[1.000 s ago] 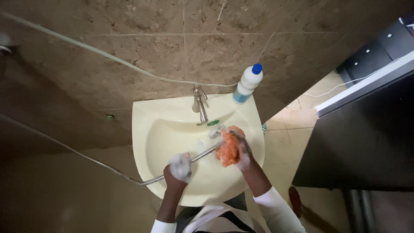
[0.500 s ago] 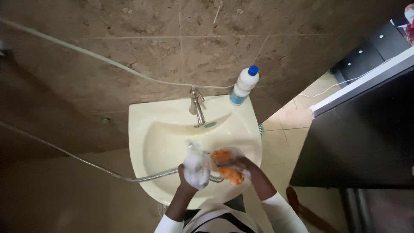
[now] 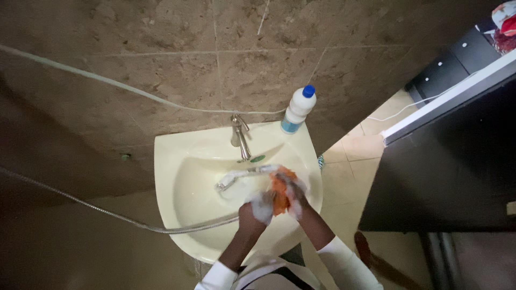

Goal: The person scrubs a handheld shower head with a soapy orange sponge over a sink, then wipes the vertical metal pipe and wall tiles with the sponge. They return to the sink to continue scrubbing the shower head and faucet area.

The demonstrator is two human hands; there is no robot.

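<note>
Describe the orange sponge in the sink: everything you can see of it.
The orange sponge is a soft, crumpled scrubbing pad, bright orange with white suds on it. It sits above the right side of the pale yellow basin, squeezed between two soapy hands: the left hand presses from its left, the right hand wraps its right side. Its top edge meets the metal sprayer head. Motion blur hides its texture.

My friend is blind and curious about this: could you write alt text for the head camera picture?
Seen from above, a person's soapy left hand and right hand meet on an orange scrubbing sponge over a pale yellow ceramic washbasin. A metal spray hose loops into the basin below a chrome tap; a blue-capped white plastic bottle stands on the rim.
</note>
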